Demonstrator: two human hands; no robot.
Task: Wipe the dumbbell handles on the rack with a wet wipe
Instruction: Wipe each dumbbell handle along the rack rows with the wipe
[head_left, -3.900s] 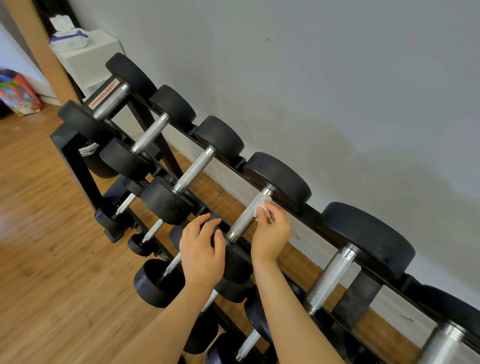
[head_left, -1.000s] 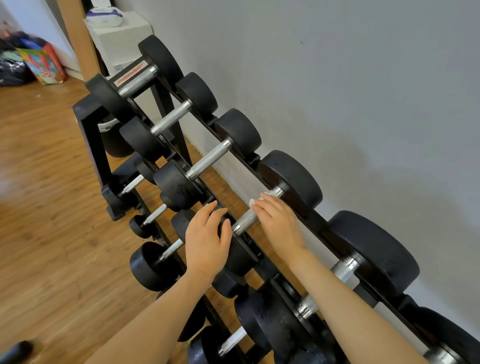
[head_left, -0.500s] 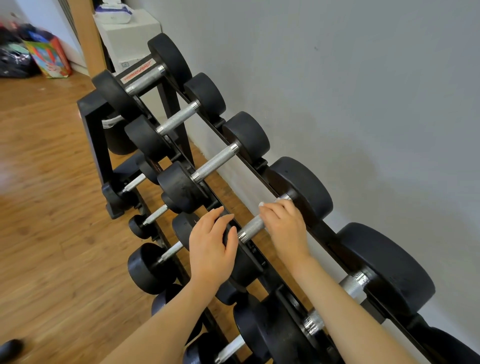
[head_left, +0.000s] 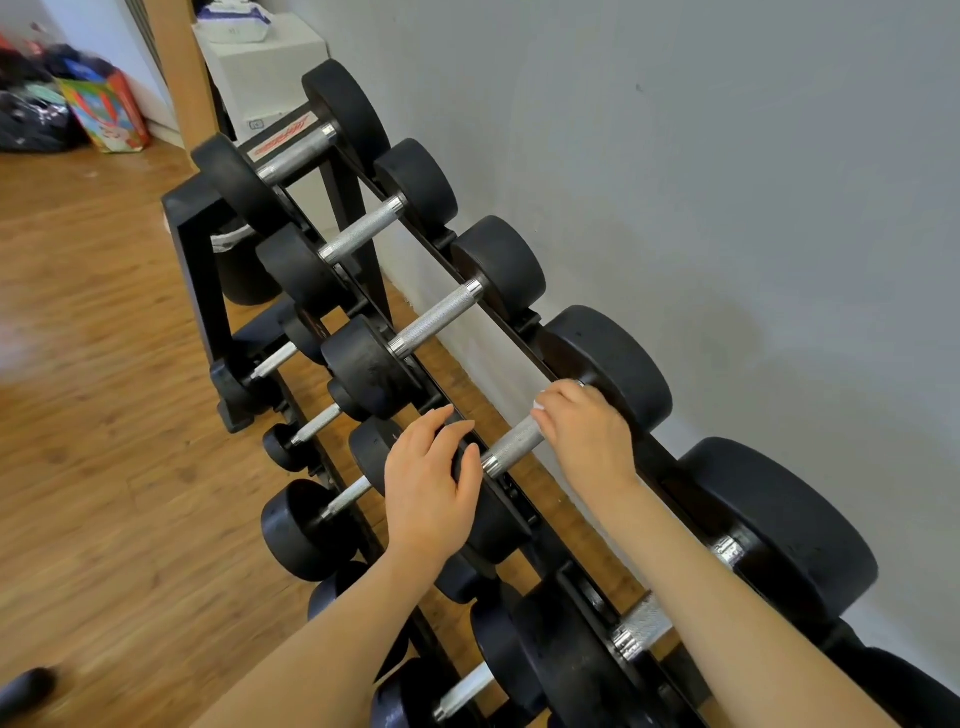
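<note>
A black tiered rack (head_left: 192, 244) along a grey wall carries black dumbbells with knurled silver handles. My right hand (head_left: 584, 431) is wrapped over the far end of one top-row handle (head_left: 511, 446), next to its rear weight (head_left: 613, 364). A sliver of white wet wipe (head_left: 540, 407) peeks out by my fingertips; the rest is hidden under the hand. My left hand (head_left: 428, 480) lies flat, fingers apart, on that dumbbell's front weight (head_left: 493, 514), holding nothing.
More dumbbell handles (head_left: 436, 322) run up the top row to the left and lower rows sit below. A white cabinet (head_left: 260, 67) with a wipes pack (head_left: 234, 23) stands beyond the rack. Wooden floor (head_left: 104, 415) spreads left, with a colourful bag (head_left: 106, 111) far off.
My right hand has slid up the handle toward the rear weight, baring more of the knurled metal near the front weight. My left hand stays on the front weight.
</note>
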